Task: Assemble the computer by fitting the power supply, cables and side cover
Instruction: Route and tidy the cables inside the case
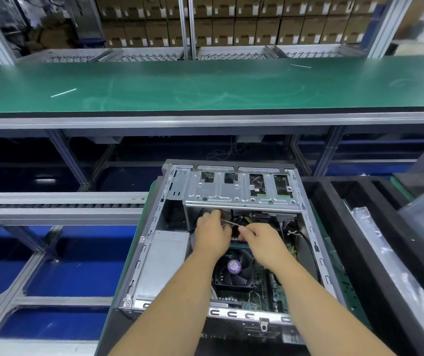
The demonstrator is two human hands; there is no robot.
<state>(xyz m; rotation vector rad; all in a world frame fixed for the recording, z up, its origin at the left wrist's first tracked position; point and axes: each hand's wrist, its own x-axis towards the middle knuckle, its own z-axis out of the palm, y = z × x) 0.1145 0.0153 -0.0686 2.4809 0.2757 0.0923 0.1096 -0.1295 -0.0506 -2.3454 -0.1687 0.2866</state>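
Progress: silver box-shaped power supply (163,263) sat inside the open grey steel computer case (234,191), left of both hands. Side cover was not fitted and not identifiable in view. Left hand (212,236) and right hand (262,244), fingers curled, each pinched an end of a thin white cable tie (230,223) just below the drive cage (241,191). Cable tidying judged under way. Black round CPU fan (234,269) lay under the wrists.

The single head-worn view looked forward and down, close over the open computer case (234,240), conveyor (205,86) beyond.
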